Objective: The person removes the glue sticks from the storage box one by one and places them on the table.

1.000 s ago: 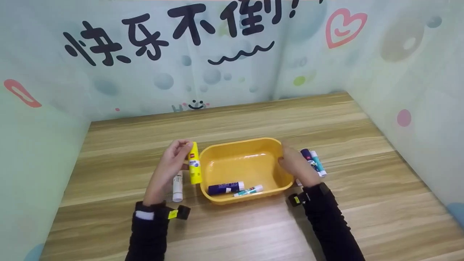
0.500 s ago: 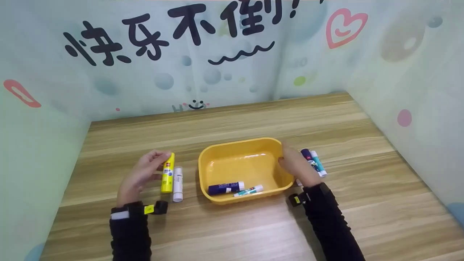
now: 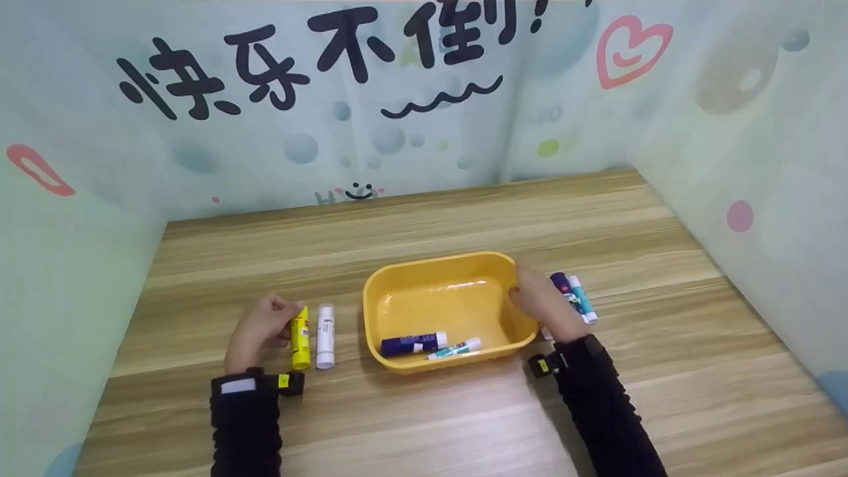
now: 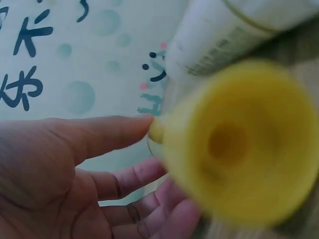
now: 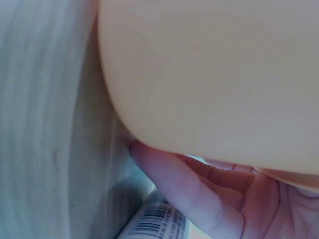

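My left hand [image 3: 260, 329] pinches the far end of a yellow glue stick [image 3: 301, 342] between thumb and fingers. The stick points toward me, just left of a white glue stick [image 3: 325, 336] on the table. Its hollow yellow base [image 4: 254, 149] looms large in the left wrist view. My right hand [image 3: 546, 301] grips the right side of an orange-yellow plastic basin [image 3: 437, 301], its fingers [image 5: 174, 184] against the outer wall. Inside the basin lie a navy glue stick [image 3: 401, 345] and a slim teal-and-white glue stick [image 3: 455, 349].
Right of the basin, partly behind my right hand, lie a navy glue stick [image 3: 560, 283] and a teal one [image 3: 582, 298]. A white tube with a barcode [image 5: 158, 219] shows below the right fingers. Printed cloth walls [image 3: 411, 146] enclose the wooden table [image 3: 424, 430].
My left hand has carried the yellow glue stick from the basin's left edge leftward past the white one, then down toward the table and nearer me. The right hand and basin have stayed put.
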Tool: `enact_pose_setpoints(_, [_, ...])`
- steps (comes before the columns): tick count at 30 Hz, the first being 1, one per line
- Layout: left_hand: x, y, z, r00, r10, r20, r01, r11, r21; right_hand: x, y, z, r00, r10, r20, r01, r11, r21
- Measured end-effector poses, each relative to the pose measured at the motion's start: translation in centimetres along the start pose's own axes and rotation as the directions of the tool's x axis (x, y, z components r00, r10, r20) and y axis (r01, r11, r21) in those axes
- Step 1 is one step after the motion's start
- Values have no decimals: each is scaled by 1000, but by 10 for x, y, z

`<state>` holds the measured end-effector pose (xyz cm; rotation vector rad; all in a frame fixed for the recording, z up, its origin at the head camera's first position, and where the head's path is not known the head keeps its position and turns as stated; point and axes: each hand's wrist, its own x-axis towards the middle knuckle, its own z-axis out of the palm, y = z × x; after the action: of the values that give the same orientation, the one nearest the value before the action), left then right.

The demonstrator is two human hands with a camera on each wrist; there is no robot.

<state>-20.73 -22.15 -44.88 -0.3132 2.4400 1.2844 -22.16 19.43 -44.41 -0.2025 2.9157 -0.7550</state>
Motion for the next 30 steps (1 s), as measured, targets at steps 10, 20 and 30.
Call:
enact_pose_setpoints(10, [1, 5, 7, 1000, 7, -1, -7, 999, 40, 0, 0, 0, 1000, 25, 15, -25, 1000, -9])
enact_pose_setpoints(20, [-13, 23, 6, 997, 80, -9, -78, 983, 164, -1, 0, 0, 999, 44, 28, -44, 999, 3])
enact_pose_setpoints(30, [-42, 72, 25, 932, 360, -53, -341, 915, 215, 0, -1, -1, 998, 55, 37, -56, 998, 25])
